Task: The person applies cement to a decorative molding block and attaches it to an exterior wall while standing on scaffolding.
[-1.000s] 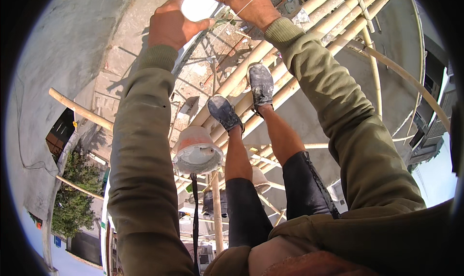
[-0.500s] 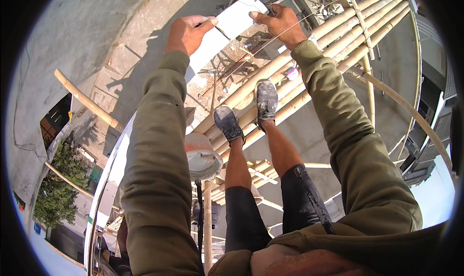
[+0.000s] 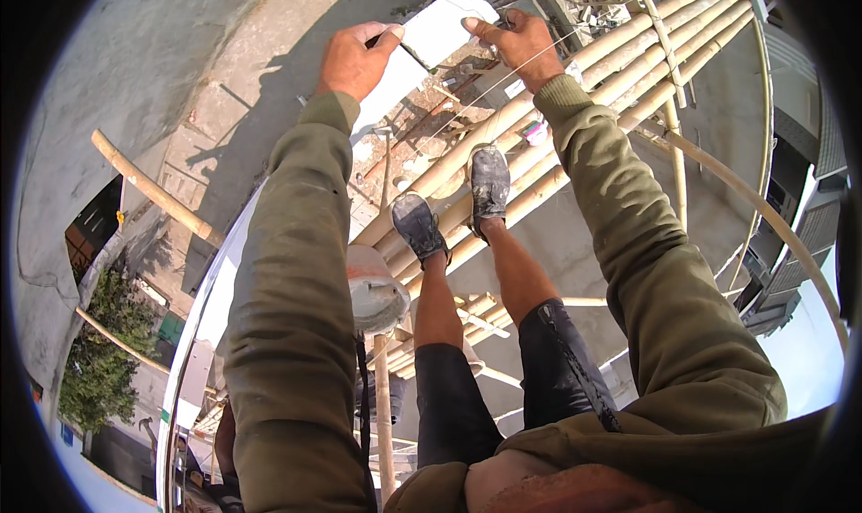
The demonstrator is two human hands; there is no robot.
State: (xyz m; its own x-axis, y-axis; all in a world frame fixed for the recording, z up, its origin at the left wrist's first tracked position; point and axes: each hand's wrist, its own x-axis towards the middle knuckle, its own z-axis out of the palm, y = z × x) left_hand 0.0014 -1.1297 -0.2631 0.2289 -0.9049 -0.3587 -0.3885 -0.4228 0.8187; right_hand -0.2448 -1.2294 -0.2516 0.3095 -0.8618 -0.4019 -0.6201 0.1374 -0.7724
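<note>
Up ahead of me, a white tile [image 3: 453,26] with a smooth pale face is between my hands. My left hand [image 3: 353,62] grips its left edge, thumb and fingers pinched together. On the opposite edge sits my right hand [image 3: 523,49], its thumb on the face and its fingers curled behind. A narrow dark gap separates the tile from the white surface [image 3: 388,91] running below it. One thin string [image 3: 485,93] stretches past my right hand. Whether the tile touches anything behind it is hidden.
I stand on bamboo poles [image 3: 620,68] lashed together, high above rubble-strewn ground [image 3: 440,109]. A mortar-smeared bucket [image 3: 377,299] hangs beside my left shin. Another bamboo pole [image 3: 153,188] juts out at left, near a grey wall [image 3: 117,73]. A curved pole [image 3: 759,203] crosses at right.
My left hand has tilted slightly, its wrist shifting right along the tile edge. My right hand keeps its grip. The whole view has shifted a little.
</note>
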